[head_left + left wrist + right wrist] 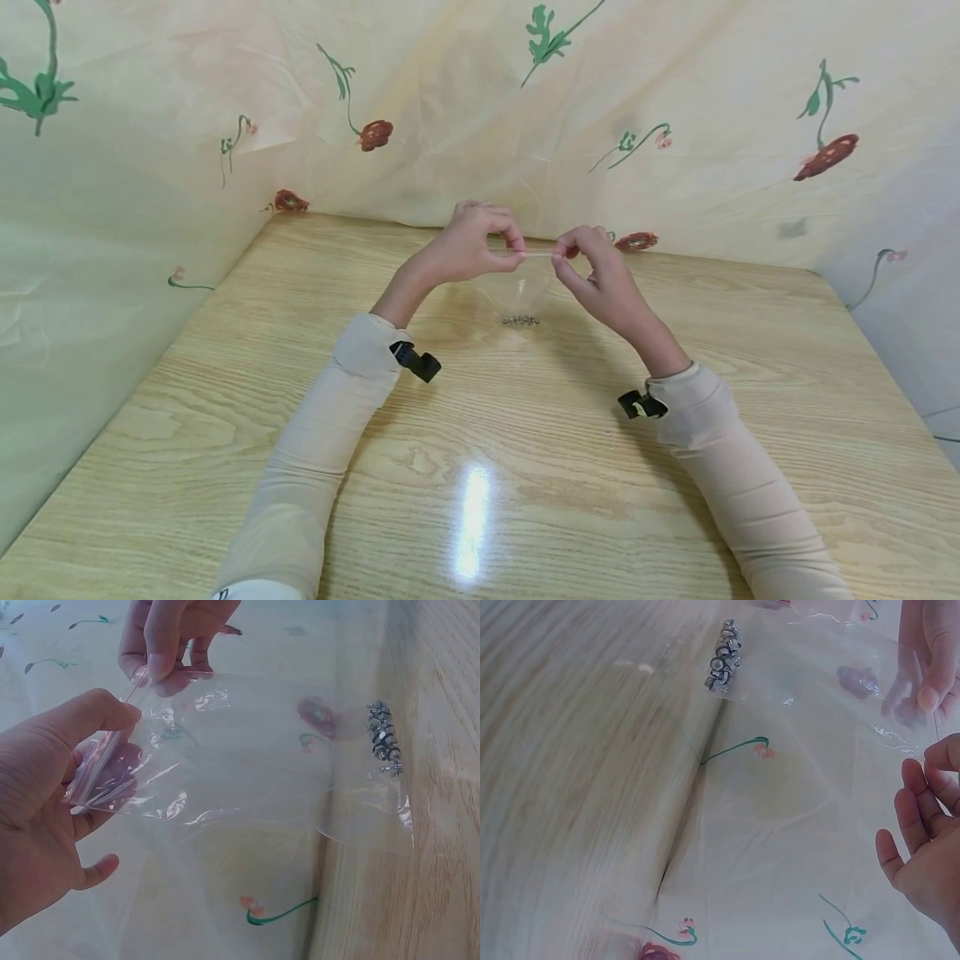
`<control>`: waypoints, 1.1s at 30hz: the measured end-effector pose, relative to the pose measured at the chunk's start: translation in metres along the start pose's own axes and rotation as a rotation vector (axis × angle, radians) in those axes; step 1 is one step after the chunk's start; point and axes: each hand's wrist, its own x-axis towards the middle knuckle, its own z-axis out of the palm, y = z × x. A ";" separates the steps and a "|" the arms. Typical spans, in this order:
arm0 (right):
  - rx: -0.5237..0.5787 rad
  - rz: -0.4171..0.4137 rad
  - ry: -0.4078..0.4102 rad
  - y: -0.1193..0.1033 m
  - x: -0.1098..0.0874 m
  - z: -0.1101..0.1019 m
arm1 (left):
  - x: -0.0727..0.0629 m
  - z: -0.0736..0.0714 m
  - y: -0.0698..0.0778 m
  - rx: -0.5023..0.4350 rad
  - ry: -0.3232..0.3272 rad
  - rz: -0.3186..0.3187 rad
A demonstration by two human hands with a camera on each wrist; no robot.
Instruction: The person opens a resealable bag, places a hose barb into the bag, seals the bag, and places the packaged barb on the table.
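Observation:
A clear zip-lock bag (240, 761) hangs between both hands, its red-striped closure strip (97, 769) along the top edge. Small shiny metal parts (521, 320), several of them and perhaps screws or nuts, lie in a row at the bag's bottom. My left hand (476, 242) pinches one end of the strip between thumb and index finger. On the other end, my right hand (603, 275) pinches the strip close to the left fingertips. The right wrist view cuts off part of both hands, but the metal parts (724, 660) show clearly there.
Under the hands spreads a wood-grain table (420, 467) with a bright light reflection near the front. A pale cloth printed with flowers (450, 100) rises behind the table's far edge and along its sides. Black camera mounts (417, 362) sit at both wrists.

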 end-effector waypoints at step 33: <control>-0.022 0.024 0.008 0.009 0.003 -0.006 | 0.001 -0.001 -0.001 -0.005 -0.002 -0.014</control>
